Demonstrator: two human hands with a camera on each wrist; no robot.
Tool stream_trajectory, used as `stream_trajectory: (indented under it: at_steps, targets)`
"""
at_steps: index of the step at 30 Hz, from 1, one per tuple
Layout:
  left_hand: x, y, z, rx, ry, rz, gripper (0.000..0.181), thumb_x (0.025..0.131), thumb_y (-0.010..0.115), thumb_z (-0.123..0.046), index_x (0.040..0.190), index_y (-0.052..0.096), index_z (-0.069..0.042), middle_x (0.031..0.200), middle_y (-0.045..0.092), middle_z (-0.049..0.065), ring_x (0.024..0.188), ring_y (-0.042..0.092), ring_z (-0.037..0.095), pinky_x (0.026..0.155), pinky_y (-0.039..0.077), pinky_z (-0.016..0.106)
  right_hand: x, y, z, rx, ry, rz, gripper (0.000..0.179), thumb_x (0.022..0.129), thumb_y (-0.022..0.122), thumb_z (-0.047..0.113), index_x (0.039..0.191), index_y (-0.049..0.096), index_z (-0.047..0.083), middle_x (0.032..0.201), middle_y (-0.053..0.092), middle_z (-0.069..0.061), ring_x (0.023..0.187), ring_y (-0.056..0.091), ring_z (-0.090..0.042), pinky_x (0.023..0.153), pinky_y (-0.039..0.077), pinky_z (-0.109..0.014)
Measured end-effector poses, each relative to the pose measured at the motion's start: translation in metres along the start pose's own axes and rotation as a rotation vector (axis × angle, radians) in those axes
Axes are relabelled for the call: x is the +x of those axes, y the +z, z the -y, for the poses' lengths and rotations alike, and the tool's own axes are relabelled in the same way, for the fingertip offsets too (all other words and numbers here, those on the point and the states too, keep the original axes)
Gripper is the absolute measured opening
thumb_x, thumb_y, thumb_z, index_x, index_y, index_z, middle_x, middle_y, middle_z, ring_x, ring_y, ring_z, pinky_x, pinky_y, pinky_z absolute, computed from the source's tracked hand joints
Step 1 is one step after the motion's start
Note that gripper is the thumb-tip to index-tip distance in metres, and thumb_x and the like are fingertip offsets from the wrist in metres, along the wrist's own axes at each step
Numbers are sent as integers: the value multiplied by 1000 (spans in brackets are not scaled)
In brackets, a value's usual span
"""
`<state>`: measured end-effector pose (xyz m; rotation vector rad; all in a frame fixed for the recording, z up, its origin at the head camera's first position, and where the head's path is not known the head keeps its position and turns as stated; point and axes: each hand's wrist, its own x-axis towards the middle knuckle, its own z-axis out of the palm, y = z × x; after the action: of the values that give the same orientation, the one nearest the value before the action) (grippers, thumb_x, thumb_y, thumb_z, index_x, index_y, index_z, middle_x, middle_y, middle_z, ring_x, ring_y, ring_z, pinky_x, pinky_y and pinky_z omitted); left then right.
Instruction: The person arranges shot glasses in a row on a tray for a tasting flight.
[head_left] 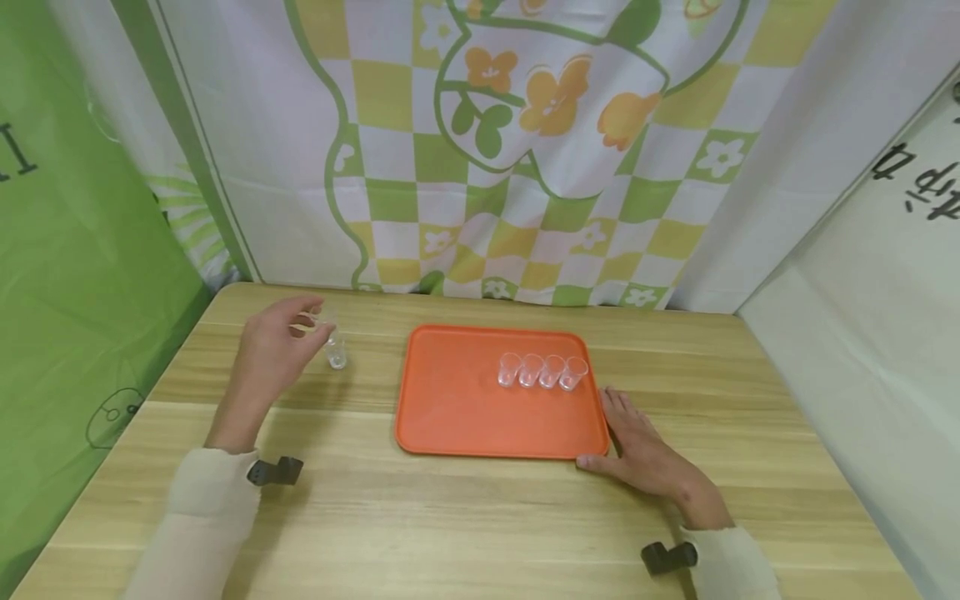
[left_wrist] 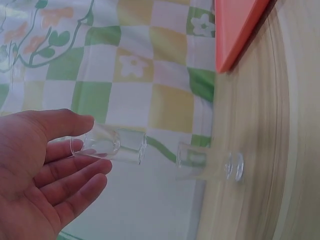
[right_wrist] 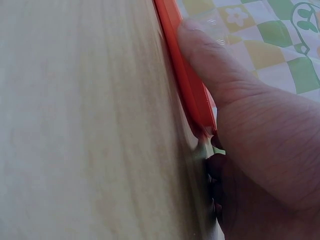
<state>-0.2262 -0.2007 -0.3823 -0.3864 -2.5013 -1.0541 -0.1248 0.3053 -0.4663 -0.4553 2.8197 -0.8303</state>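
Observation:
My left hand (head_left: pixel 273 346) pinches a small clear shot glass (left_wrist: pixel 131 145) between thumb and fingers, raised above the left side of the table. Just below it, another clear shot glass (head_left: pixel 336 354) stands upright on the wood; a gap separates the two in the left wrist view. An orange tray (head_left: pixel 450 400) lies at the middle of the table, with several clear shot glasses (head_left: pixel 531 372) standing in a row on its right half. With fingers extended, my right hand (head_left: pixel 641 454) touches the tray's front right corner, its thumb along the rim.
The wooden table (head_left: pixel 420 533) ends at a checked, flowered curtain (head_left: pixel 517 192) behind the tray. A green cloth (head_left: pixel 90 250) hangs at the left and a white one with dark lettering (head_left: pixel 885 333) at the right.

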Motion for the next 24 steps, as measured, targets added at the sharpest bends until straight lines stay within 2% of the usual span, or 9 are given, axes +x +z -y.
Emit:
stream_trajectory:
  at_steps: [10,19,24]
  targets:
    - [-1,23,-10,-27,66,30,34,90,77,-4,121,70,8,114,71,23,90,71,37,76,60,51,0,0,0,6,-7,-2,110,93,73,52,164,8,-1,167,4,-30,152,3,-49,117,6,-71]
    - [-2,43,-19,-22,81,120,35,92,77,-7,124,69,6,116,71,22,94,71,35,79,60,50,1,1,-2,11,-2,3,111,92,74,52,164,8,-1,167,3,-30,153,2,-48,118,6,-70]
    - [-2,55,-24,-39,100,149,36,92,78,-8,124,69,6,117,71,21,95,71,33,78,60,47,0,0,-2,5,1,1,111,92,74,52,164,8,-1,167,4,-30,153,3,-48,118,6,-70]
